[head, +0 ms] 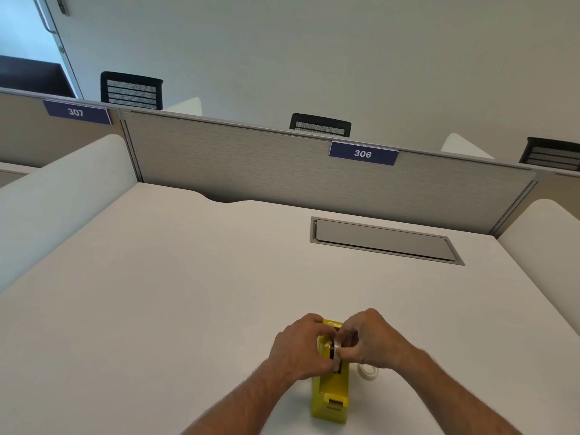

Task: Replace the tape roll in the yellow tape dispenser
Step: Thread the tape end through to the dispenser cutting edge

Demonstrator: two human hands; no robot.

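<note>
The yellow tape dispenser stands on the white desk near its front edge, cutter end toward me. A clear tape roll sits in its top slot on a black hub. My left hand grips the dispenser's left side, thumb on top. My right hand pinches the roll from the right. A second clear tape roll lies flat on the desk just right of the dispenser, partly hidden under my right wrist.
A grey cable hatch is set into the desk at the back right. A grey partition with a label reading 306 closes the far side. White side panels flank the desk. Black chairs stand beyond.
</note>
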